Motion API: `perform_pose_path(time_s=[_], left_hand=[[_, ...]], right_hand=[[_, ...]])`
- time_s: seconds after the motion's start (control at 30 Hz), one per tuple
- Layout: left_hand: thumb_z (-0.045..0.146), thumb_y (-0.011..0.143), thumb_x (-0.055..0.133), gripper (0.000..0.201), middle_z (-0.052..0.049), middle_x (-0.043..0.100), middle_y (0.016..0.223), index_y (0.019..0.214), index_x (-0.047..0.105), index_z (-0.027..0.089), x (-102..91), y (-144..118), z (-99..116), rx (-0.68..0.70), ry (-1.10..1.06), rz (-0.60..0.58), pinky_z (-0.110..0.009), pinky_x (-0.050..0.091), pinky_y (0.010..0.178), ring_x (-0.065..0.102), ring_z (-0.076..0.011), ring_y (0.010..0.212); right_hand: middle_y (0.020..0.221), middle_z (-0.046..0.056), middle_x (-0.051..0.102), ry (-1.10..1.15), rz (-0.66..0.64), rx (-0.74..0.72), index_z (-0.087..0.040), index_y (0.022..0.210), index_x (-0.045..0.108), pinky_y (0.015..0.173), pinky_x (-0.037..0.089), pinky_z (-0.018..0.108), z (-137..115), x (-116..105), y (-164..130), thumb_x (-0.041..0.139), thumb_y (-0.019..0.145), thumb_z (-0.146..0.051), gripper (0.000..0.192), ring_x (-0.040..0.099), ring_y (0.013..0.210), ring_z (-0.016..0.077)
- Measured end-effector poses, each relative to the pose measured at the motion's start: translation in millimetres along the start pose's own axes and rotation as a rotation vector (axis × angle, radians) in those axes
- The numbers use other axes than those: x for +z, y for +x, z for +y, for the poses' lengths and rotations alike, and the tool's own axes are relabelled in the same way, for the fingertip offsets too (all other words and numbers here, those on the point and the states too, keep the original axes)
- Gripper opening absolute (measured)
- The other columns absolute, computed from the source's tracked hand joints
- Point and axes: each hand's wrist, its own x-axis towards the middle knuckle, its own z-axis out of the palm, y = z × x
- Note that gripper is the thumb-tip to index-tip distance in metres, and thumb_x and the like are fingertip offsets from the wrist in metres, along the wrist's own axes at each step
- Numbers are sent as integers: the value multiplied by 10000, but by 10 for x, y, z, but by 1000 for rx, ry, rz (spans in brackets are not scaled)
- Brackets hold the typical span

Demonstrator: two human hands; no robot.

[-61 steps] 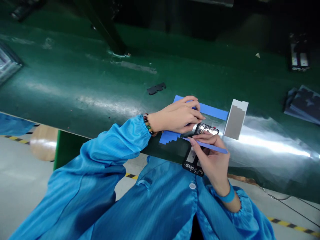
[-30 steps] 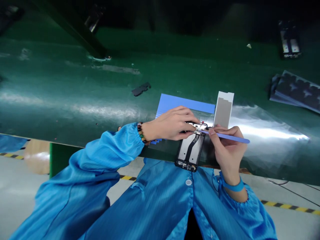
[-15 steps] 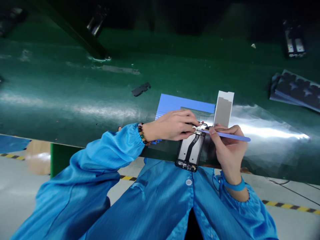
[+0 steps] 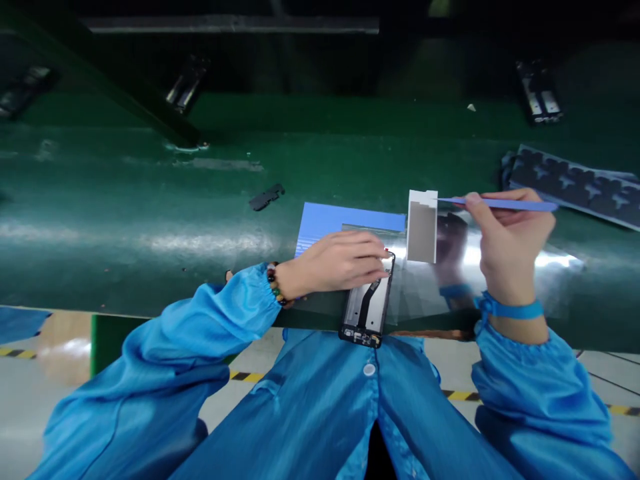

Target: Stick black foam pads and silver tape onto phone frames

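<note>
Right hand (image 4: 515, 233) was held above the tabletop (image 4: 210, 257), forearm angled forward, grip pinched on tweezers (image 4: 530, 205), which lay nearly level, tip at the card's (image 4: 423, 230) upper right edge. Left hand (image 4: 343, 263) was palm down over the phone's (image 4: 367, 305) far end, fingers pointing right; could not tell whether its grip was clamped. Phone's lower end was at the near edge.

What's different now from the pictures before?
The right hand moved away from the opened phone, to the right and forward, with the blue pointed tool in its fingers. The tool's tip is now by the upper right edge of the grey-and-white card. Nothing was let go. The left hand stayed at the phone's far end, and the card and blue sheet stayed put.
</note>
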Motion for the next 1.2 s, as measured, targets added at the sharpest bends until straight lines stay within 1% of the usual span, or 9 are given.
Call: perform_pose_path(time_s=[0.17, 0.27, 0.4, 0.63, 0.83, 0.93, 1.0, 1.1, 1.2], left_hand=[[438, 1129, 567, 450, -149, 732, 1417, 1400, 684, 98, 124, 567, -266, -119, 169, -151, -482, 540, 1108, 661, -318, 1318], [489, 1131, 540, 516, -174, 709, 1442, 1420, 671, 83, 223, 749, -398, -124, 207, -226, -487, 489, 1128, 643, -333, 1320], [481, 1125, 549, 467, -166, 738, 1365, 1310, 732, 92, 311, 756, -436, -107, 218, -254, -479, 476, 1118, 669, -318, 1233], [427, 1104, 611, 403, -151, 724, 1407, 1308, 735, 103, 299, 717, -435, -106, 188, -244, -474, 479, 1155, 684, -300, 1241], [373, 1092, 636, 385, -151, 707, 1469, 1364, 722, 114, 262, 702, -435, -136, 141, -248, -497, 479, 1183, 682, -310, 1309], [374, 1100, 624, 431, -159, 681, 1518, 1445, 682, 123, 282, 689, -450, -151, 108, -235, -508, 464, 1212, 655, -306, 1377], [401, 1107, 614, 477, -156, 656, 1556, 1491, 653, 122, 318, 702, -468, -168, 94, -235, -509, 446, 1238, 628, -307, 1417], [440, 1121, 583, 542, -148, 606, 1617, 1555, 599, 115, 338, 739, -474, -208, 102, -246, -531, 395, 1292, 574, -324, 1483], [429, 1128, 569, 537, -158, 582, 1638, 1571, 583, 125, 227, 700, -397, -227, 103, -246, -561, 352, 1328, 555, -322, 1506]], right_hand=[[746, -25, 670, -24, -14, 24, -289, 828, 585, 776, 626, 384, 269, 99, 138, 1002, 753, -372, 432, 747, 755, 210], [740, -34, 658, -69, -32, 35, -309, 830, 567, 750, 619, 384, 326, 92, 141, 974, 797, -396, 417, 720, 731, 202], [776, -42, 669, -36, -65, 40, -262, 875, 579, 770, 621, 378, 329, 98, 129, 952, 813, -401, 403, 760, 783, 202], [779, -57, 655, 49, -33, 39, -261, 875, 559, 835, 652, 418, 244, 130, 149, 955, 812, -438, 438, 781, 805, 215], [848, 2, 684, 139, 110, -5, -297, 908, 604, 1070, 631, 517, 198, -366, 283, 940, 860, -366, 347, 769, 882, 228], [894, 41, 729, 151, 181, 11, -246, 925, 700, 1129, 600, 538, 156, -626, 102, 940, 847, -322, 263, 802, 944, 266], [893, 25, 734, 147, 239, 31, -248, 917, 720, 1131, 603, 545, 126, -689, -144, 930, 852, -354, 244, 810, 970, 271], [848, -17, 736, 79, 204, 138, -259, 920, 715, 1035, 656, 529, 89, -639, -549, 926, 856, -439, 285, 799, 863, 236], [882, -2, 772, 52, 154, 154, -242, 956, 702, 964, 684, 477, 59, -549, -798, 937, 850, -447, 329, 817, 885, 237]])
